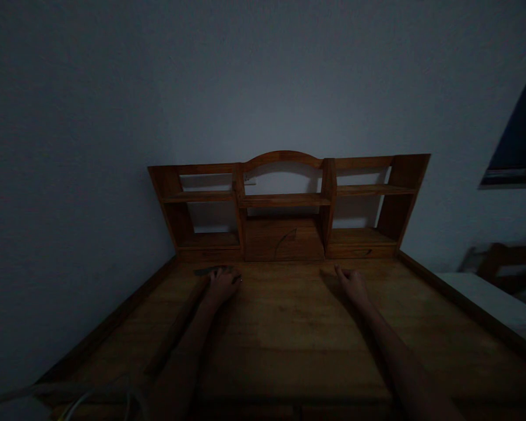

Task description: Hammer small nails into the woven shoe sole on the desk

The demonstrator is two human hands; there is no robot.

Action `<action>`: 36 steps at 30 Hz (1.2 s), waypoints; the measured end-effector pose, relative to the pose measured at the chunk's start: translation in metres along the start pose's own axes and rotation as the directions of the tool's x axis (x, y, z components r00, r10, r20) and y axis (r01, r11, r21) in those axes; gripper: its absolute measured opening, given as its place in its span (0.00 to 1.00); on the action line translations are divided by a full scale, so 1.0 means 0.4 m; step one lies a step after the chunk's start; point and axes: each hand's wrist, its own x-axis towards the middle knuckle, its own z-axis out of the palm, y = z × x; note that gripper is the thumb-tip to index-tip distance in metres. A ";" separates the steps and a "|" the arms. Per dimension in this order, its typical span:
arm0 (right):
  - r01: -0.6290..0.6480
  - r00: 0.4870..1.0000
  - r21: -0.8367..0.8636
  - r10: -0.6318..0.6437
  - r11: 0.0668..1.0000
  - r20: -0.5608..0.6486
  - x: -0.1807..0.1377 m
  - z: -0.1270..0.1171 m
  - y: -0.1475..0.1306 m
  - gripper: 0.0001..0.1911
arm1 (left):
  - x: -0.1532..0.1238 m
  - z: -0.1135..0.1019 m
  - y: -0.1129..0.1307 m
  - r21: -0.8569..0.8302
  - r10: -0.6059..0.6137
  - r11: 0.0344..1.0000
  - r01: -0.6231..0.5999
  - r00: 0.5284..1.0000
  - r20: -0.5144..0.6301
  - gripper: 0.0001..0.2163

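Observation:
Both my arms reach forward over a bare wooden bed platform [284,327] in a dim room. My left hand [222,284] lies far up the boards with its fingers curled down on a small dark flat thing [207,271] that I cannot name. My right hand [353,283] rests flat on the wood, fingers stretched out toward the headboard, holding nothing. A wooden headboard [284,204] with open shelves and a small centre cabinet stands just beyond both hands.
A grey wall rises at the left and behind the headboard. Raised wooden side rails [460,298] border the platform. Another bed or mattress [491,298] lies at the right. Pale cables [87,400] sit at the lower left. A dark window [521,140] is at the upper right.

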 end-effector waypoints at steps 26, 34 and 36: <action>-0.009 1.000 0.004 0.010 1.000 -0.028 0.001 -0.001 -0.003 0.32 | -0.015 -0.102 0.010 -0.110 -0.259 0.966 0.234 0.888 -0.379 0.13; -0.034 0.999 0.018 0.034 0.999 -0.004 -0.003 -0.003 -0.009 0.32 | 0.003 -0.045 -0.007 -0.048 -0.250 0.968 0.248 0.918 -0.307 0.22; -0.028 1.000 0.020 0.028 0.999 -0.005 -0.003 -0.004 -0.009 0.32 | 0.007 -0.028 -0.010 -0.004 -0.260 0.963 0.269 0.927 -0.272 0.30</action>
